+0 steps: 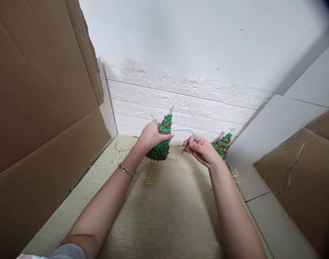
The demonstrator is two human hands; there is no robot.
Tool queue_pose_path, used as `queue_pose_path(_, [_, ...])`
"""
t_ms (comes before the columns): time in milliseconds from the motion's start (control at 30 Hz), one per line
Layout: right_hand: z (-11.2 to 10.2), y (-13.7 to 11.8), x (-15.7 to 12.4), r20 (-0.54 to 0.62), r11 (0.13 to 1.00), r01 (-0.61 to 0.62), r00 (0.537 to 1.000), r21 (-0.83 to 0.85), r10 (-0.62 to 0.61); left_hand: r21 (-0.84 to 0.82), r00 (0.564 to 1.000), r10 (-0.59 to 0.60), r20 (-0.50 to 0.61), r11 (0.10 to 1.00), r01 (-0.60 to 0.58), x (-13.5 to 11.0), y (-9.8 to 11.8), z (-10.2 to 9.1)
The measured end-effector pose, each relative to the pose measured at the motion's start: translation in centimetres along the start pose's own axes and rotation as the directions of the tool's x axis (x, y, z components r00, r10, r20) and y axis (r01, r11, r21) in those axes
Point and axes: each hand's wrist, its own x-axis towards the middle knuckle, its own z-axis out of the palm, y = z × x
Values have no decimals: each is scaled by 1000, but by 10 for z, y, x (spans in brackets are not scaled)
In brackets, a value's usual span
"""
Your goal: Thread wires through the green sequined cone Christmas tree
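Observation:
A small green beaded Christmas tree (164, 147), with red bead garlands and a clear star on top, tilts slightly in the grip of my left hand (151, 135). The fingers wrap behind it and the thumb presses its front. From the tree a thin dark wire (184, 130) arcs across to my right hand (201, 148), whose thumb and fingers pinch it near its end. Part of the tree's left side is covered by my left hand. A second, similar beaded tree (224, 145) stands behind my right wrist, partly hidden.
Loose white and yellow wires (124, 149) lie tangled behind my left forearm, with more strands on the table (164, 216) below the tree. Large cardboard sheets (45, 90) rise on the left, and a cardboard box (302, 172) stands at right. A white brick-patterned wall (180, 90) closes the back.

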Motion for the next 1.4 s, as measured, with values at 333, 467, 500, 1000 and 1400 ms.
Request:
queue_pose_path(333, [13, 7, 8, -357, 927, 350, 856, -130, -374, -163, 982, 118, 146, 982, -93, -9, 16, 24])
queue_pose_path(467, [15, 10, 8, -398, 898, 405, 806, -170, -439, -309, 963, 142, 228, 949, -66, -11, 19, 30])
queue_pose_path(500, [15, 9, 7, -404, 893, 416, 797, -173, -449, -347, 956, 151, 251, 936, -56, -11, 18, 32])
queue_pose_path(1000, [26, 5, 4, -373, 893, 408, 811, -190, -450, -736, 771, 423, 476, 672, 85, 5, -16, 35])
queue_pose_path(1400, [52, -2, -6, -307, 906, 380, 853, -186, -421, -838, 558, 631, 539, 470, 278, 2, -30, 41])
